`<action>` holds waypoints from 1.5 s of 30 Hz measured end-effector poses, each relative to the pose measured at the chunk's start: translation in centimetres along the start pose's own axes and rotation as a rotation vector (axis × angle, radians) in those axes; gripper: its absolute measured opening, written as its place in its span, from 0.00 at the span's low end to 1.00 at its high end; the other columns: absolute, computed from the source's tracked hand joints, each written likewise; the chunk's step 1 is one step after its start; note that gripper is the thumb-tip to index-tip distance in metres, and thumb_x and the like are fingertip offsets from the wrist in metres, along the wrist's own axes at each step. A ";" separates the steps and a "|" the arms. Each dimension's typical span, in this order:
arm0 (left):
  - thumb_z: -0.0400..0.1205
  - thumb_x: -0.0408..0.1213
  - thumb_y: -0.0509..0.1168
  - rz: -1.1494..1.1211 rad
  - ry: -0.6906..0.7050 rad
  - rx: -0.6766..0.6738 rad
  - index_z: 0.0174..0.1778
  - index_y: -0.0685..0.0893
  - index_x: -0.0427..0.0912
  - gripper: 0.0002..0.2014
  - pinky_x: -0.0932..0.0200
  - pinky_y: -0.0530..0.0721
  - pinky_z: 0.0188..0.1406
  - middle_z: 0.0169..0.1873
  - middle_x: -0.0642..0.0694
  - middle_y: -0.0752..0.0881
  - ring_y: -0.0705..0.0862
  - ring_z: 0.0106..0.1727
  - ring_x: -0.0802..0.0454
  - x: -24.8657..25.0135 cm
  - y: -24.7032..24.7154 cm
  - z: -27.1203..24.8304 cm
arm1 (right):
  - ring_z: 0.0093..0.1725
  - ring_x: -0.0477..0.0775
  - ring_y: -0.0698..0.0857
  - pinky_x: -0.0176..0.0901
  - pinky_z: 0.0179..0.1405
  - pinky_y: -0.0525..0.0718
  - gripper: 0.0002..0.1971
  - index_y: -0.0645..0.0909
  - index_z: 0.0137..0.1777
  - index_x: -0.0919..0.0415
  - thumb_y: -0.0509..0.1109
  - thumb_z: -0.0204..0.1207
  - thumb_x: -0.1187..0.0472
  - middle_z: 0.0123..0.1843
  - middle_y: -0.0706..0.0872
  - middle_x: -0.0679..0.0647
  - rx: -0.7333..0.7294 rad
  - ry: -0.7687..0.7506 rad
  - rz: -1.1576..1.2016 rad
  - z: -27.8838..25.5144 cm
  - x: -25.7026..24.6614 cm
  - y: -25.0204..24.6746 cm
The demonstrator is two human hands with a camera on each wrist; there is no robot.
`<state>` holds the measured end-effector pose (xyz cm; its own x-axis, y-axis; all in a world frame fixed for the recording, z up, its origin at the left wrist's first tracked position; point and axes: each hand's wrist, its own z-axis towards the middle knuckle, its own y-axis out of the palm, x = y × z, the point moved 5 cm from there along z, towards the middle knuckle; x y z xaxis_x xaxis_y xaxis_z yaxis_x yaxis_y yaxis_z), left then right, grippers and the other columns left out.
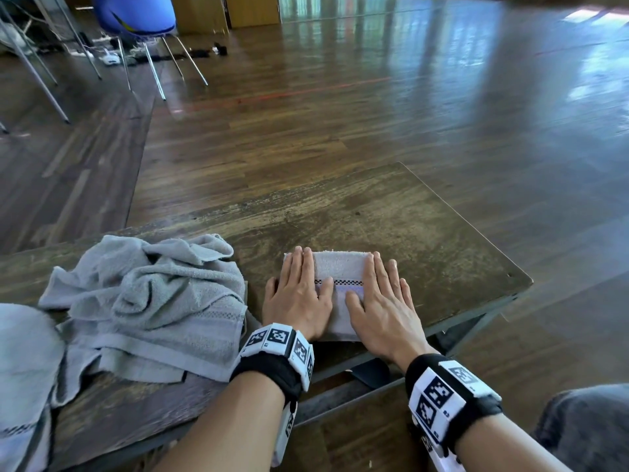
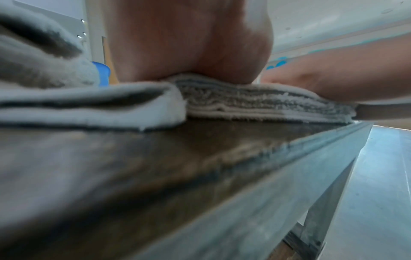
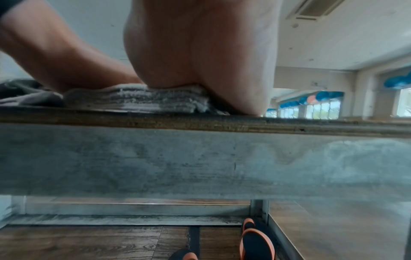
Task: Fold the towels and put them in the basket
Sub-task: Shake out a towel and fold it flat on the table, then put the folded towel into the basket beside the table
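A small folded grey towel [image 1: 338, 267] with a checked stripe lies near the front edge of the wooden table [image 1: 425, 233]. My left hand [image 1: 299, 294] lies flat on its left half, fingers straight. On the right half my right hand [image 1: 381, 301] presses flat as well. In the left wrist view the heel of the left hand [image 2: 189, 52] bears down on the towel's stacked layers [image 2: 255, 103]. The right wrist view has the right palm [image 3: 200, 52] pressing the same folded towel [image 3: 138, 100] at the table edge. No basket is in view.
A crumpled grey towel [image 1: 149, 301] lies just left of my hands, its edge showing in the left wrist view [image 2: 89, 103]. Another pale towel [image 1: 23, 369] sits at the far left. A blue chair [image 1: 136, 15] stands on the floor beyond. Shoes [image 3: 255, 244] are under the table.
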<state>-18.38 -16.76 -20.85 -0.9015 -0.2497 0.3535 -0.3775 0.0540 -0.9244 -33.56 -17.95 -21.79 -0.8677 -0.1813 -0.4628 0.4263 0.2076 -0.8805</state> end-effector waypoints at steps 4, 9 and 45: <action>0.89 0.58 0.38 0.004 -0.035 -0.061 0.88 0.37 0.52 0.33 0.43 0.39 0.86 0.87 0.57 0.35 0.35 0.87 0.59 0.3 -0.2 0.2 | 0.88 0.48 0.32 0.52 0.88 0.36 0.39 0.32 0.89 0.54 0.43 0.85 0.40 0.91 0.35 0.47 0.009 0.007 -0.012 -0.3 0.4 0.0; 0.89 0.59 0.34 0.065 -0.032 -0.045 0.87 0.34 0.53 0.32 0.39 0.32 0.85 0.87 0.56 0.33 0.33 0.87 0.57 0.1 -0.4 -0.6 | 0.88 0.48 0.34 0.52 0.88 0.36 0.42 0.31 0.89 0.53 0.40 0.80 0.36 0.91 0.37 0.48 0.031 0.012 -0.022 -0.4 0.3 0.1; 0.79 0.43 0.74 -0.897 -0.124 0.332 0.57 0.83 0.42 0.14 0.52 0.84 0.49 0.51 0.46 0.89 0.87 0.51 0.48 -2.7 -18.4 -5.8 | 0.72 0.61 0.77 0.60 0.76 0.74 0.46 0.45 0.86 0.47 0.61 0.77 0.27 0.79 0.73 0.59 -0.153 0.123 1.096 -1.0 -12.4 -4.6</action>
<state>-10.19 -11.48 -4.02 -0.2703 -0.1666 0.9483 -0.8190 -0.4780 -0.3174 -24.97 -15.71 -11.89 -0.0637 0.2678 -0.9614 0.9489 0.3147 0.0247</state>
